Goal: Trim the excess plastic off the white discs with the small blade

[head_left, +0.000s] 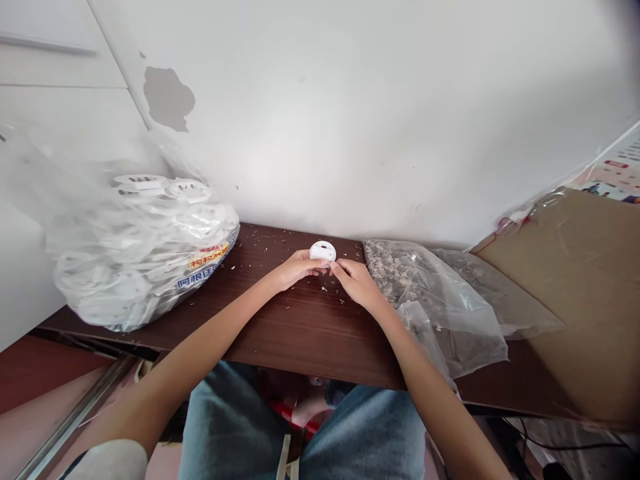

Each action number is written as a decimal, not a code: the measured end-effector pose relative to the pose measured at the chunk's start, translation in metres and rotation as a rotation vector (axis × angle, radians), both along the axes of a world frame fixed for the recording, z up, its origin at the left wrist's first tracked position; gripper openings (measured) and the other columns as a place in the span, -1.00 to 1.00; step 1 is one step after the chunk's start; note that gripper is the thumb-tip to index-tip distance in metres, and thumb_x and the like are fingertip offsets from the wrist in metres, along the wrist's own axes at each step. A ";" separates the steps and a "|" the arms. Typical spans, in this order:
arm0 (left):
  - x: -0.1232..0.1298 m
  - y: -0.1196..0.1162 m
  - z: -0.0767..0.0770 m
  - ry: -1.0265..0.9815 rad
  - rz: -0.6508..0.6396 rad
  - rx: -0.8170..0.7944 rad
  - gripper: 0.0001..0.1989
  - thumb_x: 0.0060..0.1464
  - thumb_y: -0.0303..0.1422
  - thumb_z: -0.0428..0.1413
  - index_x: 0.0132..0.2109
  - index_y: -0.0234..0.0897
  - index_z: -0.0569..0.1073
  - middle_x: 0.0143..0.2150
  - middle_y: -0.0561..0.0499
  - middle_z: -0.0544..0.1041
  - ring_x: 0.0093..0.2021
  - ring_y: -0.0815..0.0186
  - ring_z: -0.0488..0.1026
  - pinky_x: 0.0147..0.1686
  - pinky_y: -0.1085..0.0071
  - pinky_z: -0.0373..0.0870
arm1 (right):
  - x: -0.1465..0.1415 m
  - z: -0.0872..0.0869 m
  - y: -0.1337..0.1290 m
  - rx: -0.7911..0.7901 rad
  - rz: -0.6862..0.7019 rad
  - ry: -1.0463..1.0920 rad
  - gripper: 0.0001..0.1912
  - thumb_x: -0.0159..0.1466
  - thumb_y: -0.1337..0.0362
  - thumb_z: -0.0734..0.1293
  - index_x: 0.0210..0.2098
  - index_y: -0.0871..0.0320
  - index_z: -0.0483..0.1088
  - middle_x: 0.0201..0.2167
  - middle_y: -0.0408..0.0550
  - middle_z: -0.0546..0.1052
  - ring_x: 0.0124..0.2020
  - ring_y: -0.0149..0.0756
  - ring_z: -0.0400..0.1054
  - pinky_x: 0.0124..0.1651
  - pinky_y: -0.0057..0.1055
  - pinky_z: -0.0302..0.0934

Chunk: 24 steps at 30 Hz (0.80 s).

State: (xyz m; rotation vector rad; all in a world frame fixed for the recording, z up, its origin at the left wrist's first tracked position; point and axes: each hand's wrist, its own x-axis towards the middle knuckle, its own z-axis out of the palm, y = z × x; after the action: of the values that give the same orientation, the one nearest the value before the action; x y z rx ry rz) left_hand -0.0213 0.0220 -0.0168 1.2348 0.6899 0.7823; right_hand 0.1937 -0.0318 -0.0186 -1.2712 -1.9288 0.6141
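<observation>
A round white plastic piece (323, 251) with a small dark slot is held up over the middle of the brown table. My left hand (299, 268) grips it at its left and lower edge, with the thumb across the front. My right hand (354, 279) is closed at its lower right edge, thumb and finger pinched together there. Whether a smaller part sits between those right fingertips is too small to tell. Small white scraps lie on the table around both hands.
On the left stands a clear plastic bag (145, 267) full of similar white pieces. To the right lie clear bags (415, 270) of small greyish parts, beside a cardboard box (590, 293). A white wall (320, 120) rises behind the dark brown table (310, 340).
</observation>
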 end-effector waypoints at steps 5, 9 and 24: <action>-0.003 0.003 -0.003 -0.035 -0.084 0.014 -0.57 0.05 -0.22 0.47 -0.01 -0.40 0.66 -0.10 -0.19 0.67 -0.10 0.23 0.57 -0.05 0.30 0.37 | 0.001 -0.002 0.000 0.044 0.037 -0.046 -0.48 0.56 -0.07 0.17 -0.35 0.13 0.46 -0.38 -0.08 0.55 -0.33 -0.24 0.39 -0.21 -0.33 0.17; -0.005 0.005 -0.004 -0.035 -0.139 0.039 -0.59 0.09 -0.22 0.44 0.00 -0.40 0.66 -0.09 -0.18 0.66 -0.10 0.24 0.56 -0.05 0.31 0.36 | 0.001 -0.001 -0.001 0.048 0.072 -0.024 -0.50 0.56 -0.05 0.18 -0.33 0.13 0.47 -0.38 -0.09 0.55 -0.32 -0.24 0.42 -0.21 -0.34 0.18; -0.009 0.009 -0.001 -0.067 -0.257 0.044 -0.66 0.11 -0.25 0.43 -0.06 -0.40 0.67 -0.12 -0.18 0.64 -0.11 0.24 0.54 -0.02 0.29 0.38 | -0.002 0.000 -0.005 -0.019 0.126 0.002 -0.51 0.54 -0.06 0.22 -0.33 0.12 0.53 -0.35 -0.09 0.60 -0.32 -0.25 0.43 -0.21 -0.37 0.22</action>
State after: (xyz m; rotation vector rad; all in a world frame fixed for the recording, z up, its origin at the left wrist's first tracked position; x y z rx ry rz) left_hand -0.0303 0.0310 -0.0177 1.3009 0.4503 0.6247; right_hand 0.1920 -0.0367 -0.0188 -1.1662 -2.0173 0.6984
